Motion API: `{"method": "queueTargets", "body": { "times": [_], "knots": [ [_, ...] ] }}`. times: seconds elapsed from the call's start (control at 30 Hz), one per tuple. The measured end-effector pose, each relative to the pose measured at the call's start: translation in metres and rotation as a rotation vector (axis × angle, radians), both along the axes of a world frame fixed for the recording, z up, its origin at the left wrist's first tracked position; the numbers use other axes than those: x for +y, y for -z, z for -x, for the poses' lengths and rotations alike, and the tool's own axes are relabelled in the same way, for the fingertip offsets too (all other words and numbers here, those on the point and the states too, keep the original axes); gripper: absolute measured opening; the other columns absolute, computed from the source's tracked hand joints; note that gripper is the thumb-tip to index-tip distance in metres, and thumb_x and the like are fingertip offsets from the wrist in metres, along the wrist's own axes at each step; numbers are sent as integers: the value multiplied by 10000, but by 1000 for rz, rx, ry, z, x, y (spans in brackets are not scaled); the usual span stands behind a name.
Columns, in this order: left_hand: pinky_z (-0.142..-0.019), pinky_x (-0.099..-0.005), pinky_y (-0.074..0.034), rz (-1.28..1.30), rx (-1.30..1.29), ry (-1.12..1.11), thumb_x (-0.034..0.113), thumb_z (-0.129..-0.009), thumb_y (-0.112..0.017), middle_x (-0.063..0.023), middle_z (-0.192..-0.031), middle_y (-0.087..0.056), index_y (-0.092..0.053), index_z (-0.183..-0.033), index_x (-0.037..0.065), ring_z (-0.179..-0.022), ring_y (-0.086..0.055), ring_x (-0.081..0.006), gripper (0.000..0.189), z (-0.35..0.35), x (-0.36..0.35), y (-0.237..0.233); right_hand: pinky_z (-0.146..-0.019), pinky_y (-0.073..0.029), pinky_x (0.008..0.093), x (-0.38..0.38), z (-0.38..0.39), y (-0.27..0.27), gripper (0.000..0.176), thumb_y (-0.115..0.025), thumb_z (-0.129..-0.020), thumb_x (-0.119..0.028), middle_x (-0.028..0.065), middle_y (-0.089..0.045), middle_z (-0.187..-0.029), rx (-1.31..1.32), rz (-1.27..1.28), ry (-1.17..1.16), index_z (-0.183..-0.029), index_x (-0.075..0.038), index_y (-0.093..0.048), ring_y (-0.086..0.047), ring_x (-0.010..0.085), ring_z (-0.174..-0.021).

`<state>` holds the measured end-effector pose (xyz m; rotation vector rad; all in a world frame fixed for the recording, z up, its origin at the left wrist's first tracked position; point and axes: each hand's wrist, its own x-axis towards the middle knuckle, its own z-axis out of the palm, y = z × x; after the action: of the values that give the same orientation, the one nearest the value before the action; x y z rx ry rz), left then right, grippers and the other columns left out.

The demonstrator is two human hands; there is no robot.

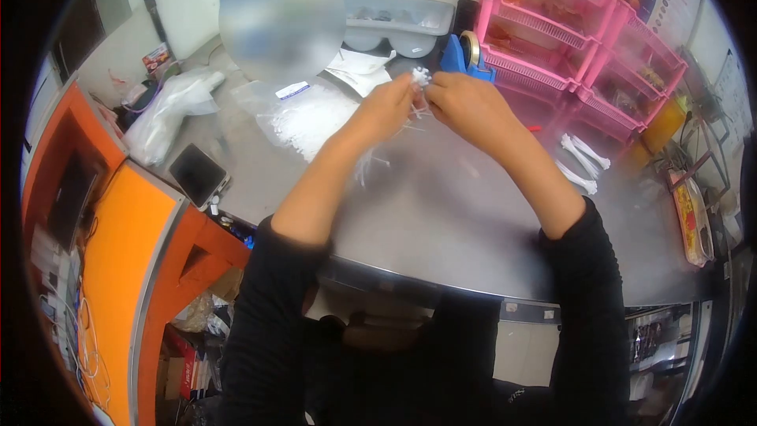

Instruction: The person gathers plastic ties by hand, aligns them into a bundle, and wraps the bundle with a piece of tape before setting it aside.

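Observation:
Both hands meet above the far middle of the table, pinching a small bunch of white cable ties [420, 76] whose heads cluster at the top. My left hand [391, 107] grips it from the left, with its fingers closed. On the other side my right hand [464, 98] has its fingertips pressed together at the same bunch. Thin white strips hang below the fingers. To the left of my left hand, a clear plastic bag [260, 102] holds a heap of small white pieces [307, 125]. Several tied white bundles [582, 156] lie at the right.
A blue tape dispenser [455, 57] stands behind my right hand, beside pink plastic drawers [544, 24]. A dark-screened device [198, 173] and a white plastic bag [167, 116] are at the left. Grey bins [398, 14] stand at the back. The metal table [410, 229] has a front edge near me.

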<state>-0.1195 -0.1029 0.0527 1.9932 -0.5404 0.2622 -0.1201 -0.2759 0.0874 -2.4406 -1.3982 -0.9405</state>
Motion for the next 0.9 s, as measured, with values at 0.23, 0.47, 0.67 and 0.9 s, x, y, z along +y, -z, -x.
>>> {"method": "queueTargets", "body": {
  "times": [0.23,0.47,0.67,0.9],
  "knots": [
    [-428,-194,-275,257,149,-176,254,-927,-366,51,-651,-382,-462,-939,67,-502,-328,-46,211,-10,17,-7,-686,-462,385,24,-19,21,135,-592,-711,-129,114,-595,-829,363,-361,28,-820,-51,-608,-579,291,-773],
    [-439,-193,-249,676,263,-127,233,-924,-377,44,-662,-327,-446,-928,51,-520,-296,-43,195,-5,25,-16,-665,-459,386,42,-40,60,156,-615,-691,-156,151,-615,-780,431,-99,46,-814,-63,-640,-592,306,-726],
    [-475,-192,-286,692,206,-179,226,-921,-382,29,-691,-364,-439,-915,51,-554,-329,-50,185,-7,21,-15,-585,-438,298,24,-48,43,141,-615,-742,-158,83,-591,-675,892,-574,-56,-802,-33,-636,-548,171,-585],
    [-481,-198,-294,486,230,-67,273,-911,-411,21,-697,-368,-456,-891,59,-559,-336,-54,219,-4,6,-9,-589,-411,210,39,-23,23,147,-605,-792,-175,15,-565,-679,1384,-845,-241,-744,-37,-620,-499,80,-598]
  ]
}}
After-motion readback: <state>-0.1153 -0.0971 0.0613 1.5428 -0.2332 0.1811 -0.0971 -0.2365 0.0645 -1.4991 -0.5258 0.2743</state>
